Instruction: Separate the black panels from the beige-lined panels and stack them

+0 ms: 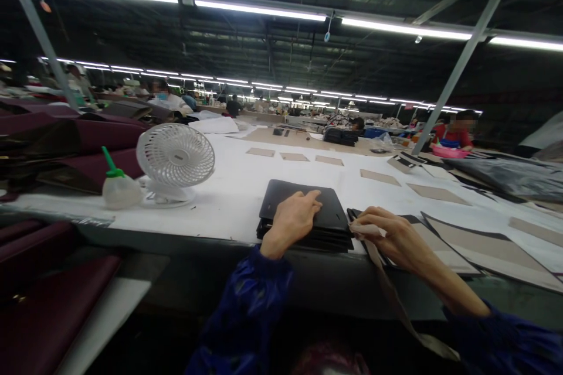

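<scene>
A stack of black flat pieces [303,202] lies near the front edge of the white-covered table [229,187]. My left hand [292,220] rests on top of the stack, fingers curled and pressing down on the top piece. My right hand [389,237] sits just right of the stack, fingers pinched on a pale tan strip [387,281] that hangs down over the table's edge toward my lap. Both my arms wear dark blue sleeves.
A small white fan [175,158] and a green-capped squeeze bottle [118,184] stand at the left. Tan and grey cut pieces [380,177] lie spread over the table, larger panels [479,243] at the right. Dark maroon material [83,140] is piled at left. Other workers sit far off.
</scene>
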`<state>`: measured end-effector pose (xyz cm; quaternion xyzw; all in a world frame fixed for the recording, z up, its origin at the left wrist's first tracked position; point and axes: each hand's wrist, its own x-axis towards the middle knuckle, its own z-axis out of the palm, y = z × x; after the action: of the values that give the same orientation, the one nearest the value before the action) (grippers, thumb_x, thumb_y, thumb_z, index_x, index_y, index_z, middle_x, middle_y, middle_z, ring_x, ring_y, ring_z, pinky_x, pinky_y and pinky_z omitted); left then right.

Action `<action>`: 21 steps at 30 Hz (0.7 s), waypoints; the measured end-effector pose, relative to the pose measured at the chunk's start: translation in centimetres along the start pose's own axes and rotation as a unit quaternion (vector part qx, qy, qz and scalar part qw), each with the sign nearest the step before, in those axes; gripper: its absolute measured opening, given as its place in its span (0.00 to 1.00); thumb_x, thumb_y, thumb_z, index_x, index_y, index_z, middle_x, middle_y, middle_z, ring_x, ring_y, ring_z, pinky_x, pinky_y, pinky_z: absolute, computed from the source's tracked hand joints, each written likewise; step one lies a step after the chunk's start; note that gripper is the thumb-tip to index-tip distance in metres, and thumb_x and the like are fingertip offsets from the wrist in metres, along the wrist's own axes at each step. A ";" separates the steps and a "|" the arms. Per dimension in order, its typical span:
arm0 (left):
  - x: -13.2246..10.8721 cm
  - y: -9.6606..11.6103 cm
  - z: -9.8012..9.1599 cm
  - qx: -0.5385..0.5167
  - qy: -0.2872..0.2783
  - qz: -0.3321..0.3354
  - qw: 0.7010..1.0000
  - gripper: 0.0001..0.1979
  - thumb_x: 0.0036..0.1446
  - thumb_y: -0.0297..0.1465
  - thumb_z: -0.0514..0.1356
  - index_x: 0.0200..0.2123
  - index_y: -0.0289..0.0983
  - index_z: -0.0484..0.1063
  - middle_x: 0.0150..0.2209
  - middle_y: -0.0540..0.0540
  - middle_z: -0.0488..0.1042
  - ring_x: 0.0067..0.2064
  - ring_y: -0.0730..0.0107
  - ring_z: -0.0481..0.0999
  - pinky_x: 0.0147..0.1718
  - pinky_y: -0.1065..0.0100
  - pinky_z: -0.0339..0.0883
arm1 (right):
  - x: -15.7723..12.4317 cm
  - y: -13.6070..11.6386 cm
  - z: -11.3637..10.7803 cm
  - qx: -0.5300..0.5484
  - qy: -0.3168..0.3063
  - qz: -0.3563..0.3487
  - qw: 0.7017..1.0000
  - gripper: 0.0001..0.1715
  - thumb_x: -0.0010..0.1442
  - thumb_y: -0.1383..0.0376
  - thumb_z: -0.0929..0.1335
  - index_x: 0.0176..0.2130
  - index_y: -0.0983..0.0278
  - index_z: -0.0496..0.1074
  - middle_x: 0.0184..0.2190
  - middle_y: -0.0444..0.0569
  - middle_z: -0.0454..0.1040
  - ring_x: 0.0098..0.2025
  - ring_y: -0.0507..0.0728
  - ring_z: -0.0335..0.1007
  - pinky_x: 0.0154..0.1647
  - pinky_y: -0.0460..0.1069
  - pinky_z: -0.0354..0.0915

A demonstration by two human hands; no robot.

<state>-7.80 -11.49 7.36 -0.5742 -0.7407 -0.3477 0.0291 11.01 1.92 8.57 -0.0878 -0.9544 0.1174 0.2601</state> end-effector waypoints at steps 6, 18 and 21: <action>-0.1 0.0 0.1 0.015 0.004 0.009 1.000 0.19 0.61 0.28 0.51 0.56 0.41 0.64 0.46 0.56 0.78 0.49 0.66 0.71 0.41 0.67 0.66 | 0.4 -1.3 0.7 0.069 0.051 -0.018 0.996 0.15 0.64 0.58 0.63 0.36 0.61 0.76 0.33 0.50 0.73 0.35 0.56 0.70 0.35 0.48 0.64; 0.1 0.1 -0.1 0.031 -0.015 0.009 0.999 0.20 0.60 0.29 0.52 0.56 0.39 0.63 0.46 0.56 0.78 0.51 0.65 0.70 0.45 0.65 0.65 | 2.3 -3.6 3.5 -0.037 0.042 -0.111 0.992 0.11 0.60 0.73 0.62 0.34 0.63 0.73 0.34 0.51 0.71 0.38 0.57 0.65 0.39 0.50 0.61; 0.2 0.0 0.0 0.024 -0.012 0.014 1.000 0.20 0.60 0.29 0.53 0.56 0.39 0.64 0.46 0.56 0.78 0.51 0.65 0.70 0.47 0.65 0.65 | 1.5 -2.6 2.3 -0.017 0.026 -0.096 0.995 0.11 0.63 0.69 0.63 0.33 0.62 0.74 0.33 0.50 0.71 0.37 0.57 0.65 0.39 0.50 0.61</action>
<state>-7.89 -11.33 7.47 -0.5881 -0.7409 -0.3222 0.0386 8.28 -0.63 8.07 -0.0032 -0.9531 0.0736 0.2936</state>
